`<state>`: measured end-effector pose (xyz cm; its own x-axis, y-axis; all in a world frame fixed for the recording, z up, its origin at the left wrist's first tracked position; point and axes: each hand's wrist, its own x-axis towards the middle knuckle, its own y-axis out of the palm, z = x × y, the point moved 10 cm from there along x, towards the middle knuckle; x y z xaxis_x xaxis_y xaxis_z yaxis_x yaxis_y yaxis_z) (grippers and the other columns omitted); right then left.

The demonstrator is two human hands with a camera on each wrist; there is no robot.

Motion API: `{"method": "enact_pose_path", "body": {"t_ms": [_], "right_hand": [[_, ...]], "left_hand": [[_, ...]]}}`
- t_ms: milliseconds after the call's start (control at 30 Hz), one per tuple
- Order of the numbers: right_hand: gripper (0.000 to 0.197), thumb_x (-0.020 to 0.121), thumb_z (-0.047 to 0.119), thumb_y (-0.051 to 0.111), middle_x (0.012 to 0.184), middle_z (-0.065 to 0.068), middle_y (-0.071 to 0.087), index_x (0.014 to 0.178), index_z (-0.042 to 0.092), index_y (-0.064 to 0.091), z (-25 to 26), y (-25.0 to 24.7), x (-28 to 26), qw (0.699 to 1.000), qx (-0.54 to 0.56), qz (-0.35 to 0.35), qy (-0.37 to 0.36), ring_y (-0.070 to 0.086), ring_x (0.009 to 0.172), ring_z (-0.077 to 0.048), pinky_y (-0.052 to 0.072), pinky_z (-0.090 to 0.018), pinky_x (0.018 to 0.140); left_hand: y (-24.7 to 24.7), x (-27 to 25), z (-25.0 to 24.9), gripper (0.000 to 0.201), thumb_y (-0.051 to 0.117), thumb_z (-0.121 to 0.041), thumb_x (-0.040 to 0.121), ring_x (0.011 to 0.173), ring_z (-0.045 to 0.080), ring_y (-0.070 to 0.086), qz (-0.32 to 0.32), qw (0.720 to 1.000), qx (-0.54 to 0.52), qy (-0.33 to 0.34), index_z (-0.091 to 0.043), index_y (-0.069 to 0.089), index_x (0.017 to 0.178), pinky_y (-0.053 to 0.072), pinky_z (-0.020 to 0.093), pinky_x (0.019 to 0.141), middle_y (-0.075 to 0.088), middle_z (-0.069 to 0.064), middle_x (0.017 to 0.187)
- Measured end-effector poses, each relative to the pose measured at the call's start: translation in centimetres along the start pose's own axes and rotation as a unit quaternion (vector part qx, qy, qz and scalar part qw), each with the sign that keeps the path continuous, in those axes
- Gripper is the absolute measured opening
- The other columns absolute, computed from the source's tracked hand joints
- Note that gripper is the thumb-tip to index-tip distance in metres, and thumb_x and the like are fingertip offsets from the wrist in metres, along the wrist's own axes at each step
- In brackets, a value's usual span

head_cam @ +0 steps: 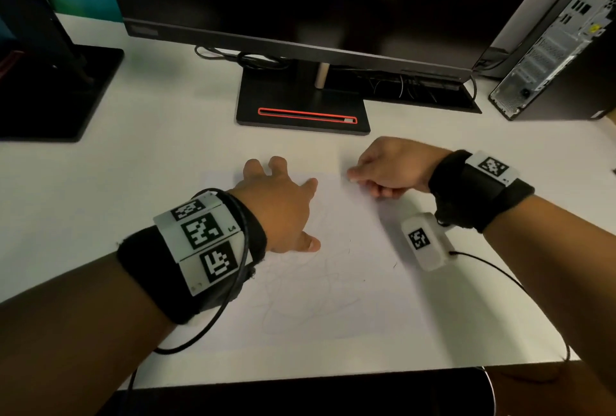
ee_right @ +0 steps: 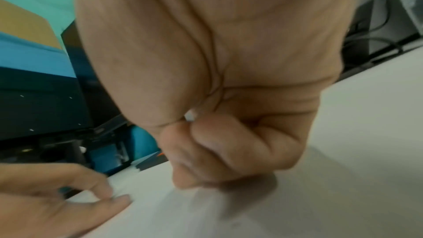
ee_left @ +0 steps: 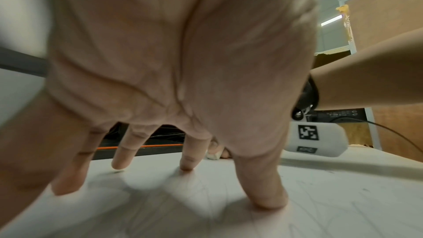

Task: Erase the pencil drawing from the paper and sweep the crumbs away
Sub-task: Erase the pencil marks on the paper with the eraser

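We are erasing: our left hand (head_cam: 278, 202) presses the paper (head_cam: 353, 269) flat on the counter (head_cam: 166, 135) with spread fingers (ee_left: 187, 158), our right hand (head_cam: 390, 167) pinches the eraser (ee_left: 214, 156). Faint drawing (head_cam: 316, 302) remains nearer us than both; next, rub there.

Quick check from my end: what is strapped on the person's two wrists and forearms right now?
Each bare forearm wears a black wristband. The left wristband carries a white block of three black-and-white square tags, with a black cable looping off it. The right wristband bears one tagged white plate, and a white tagged camera pod with a thin black cable hangs beneath. No sleeves show.
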<state>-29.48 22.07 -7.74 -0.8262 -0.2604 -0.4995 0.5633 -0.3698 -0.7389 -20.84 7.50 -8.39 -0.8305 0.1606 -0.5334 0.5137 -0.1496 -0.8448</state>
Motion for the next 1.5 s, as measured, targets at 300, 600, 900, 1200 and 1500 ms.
{"method": "enact_pose_path", "body": {"t_ms": [300,600,900,1200,1500], "right_hand": [[0.036,0.097,0.03,0.059,0.068,-0.013,0.067,0.072,0.007,0.069,-0.4,-2.7,0.6,0.996,-0.012,-0.084,0.014,0.054,0.055,-0.023,0.047,-0.028,0.053],[0.043,0.101,0.041,0.059,0.064,-0.004,0.064,0.082,0.004,0.072,3.0,2.0,-0.6,0.994,-0.078,0.025,-0.068,0.052,0.053,-0.018,0.049,-0.027,0.054],[0.041,0.102,0.04,0.058,0.068,-0.005,0.068,0.08,0.008,0.071,3.2,1.2,-0.5,0.992,-0.098,0.011,-0.077,0.055,0.052,-0.016,0.05,-0.027,0.055],[0.04,0.102,0.038,0.058,0.069,-0.005,0.068,0.08,0.008,0.07,2.8,0.8,-1.0,0.99,-0.12,0.009,-0.072,0.055,0.052,-0.015,0.05,-0.027,0.057],[0.04,0.102,0.04,0.058,0.065,-0.002,0.064,0.073,0.012,0.065,2.6,1.6,-2.4,0.985,-0.149,0.015,-0.086,0.054,0.056,-0.017,0.048,-0.028,0.06]], "left_hand": [[0.0,0.1,0.1,0.095,0.05,-0.073,0.086,0.132,0.045,0.022,-0.004,1.0,0.005,-0.002,-0.034,0.001,0.157,0.045,0.047,0.094,0.009,0.019,0.153],[-0.6,0.5,0.0,0.1,0.051,-0.076,0.083,0.131,0.044,0.023,0.019,1.0,0.023,-0.007,-0.038,-0.005,0.156,0.04,0.043,0.089,0.015,0.02,0.152],[-0.8,0.2,-0.3,0.099,0.05,-0.074,0.086,0.133,0.041,0.02,0.02,0.999,0.035,-0.003,-0.034,-0.007,0.157,0.036,0.041,0.089,0.018,0.019,0.153],[-0.7,0.1,-0.2,0.101,0.05,-0.076,0.084,0.135,0.045,0.021,0.023,0.999,0.037,-0.003,-0.035,-0.008,0.157,0.038,0.046,0.099,0.013,0.022,0.154],[-0.9,-0.3,-0.4,0.099,0.048,-0.074,0.087,0.136,0.043,0.019,0.025,0.998,0.051,-0.005,-0.034,-0.009,0.157,0.037,0.045,0.098,0.013,0.021,0.156]]}}
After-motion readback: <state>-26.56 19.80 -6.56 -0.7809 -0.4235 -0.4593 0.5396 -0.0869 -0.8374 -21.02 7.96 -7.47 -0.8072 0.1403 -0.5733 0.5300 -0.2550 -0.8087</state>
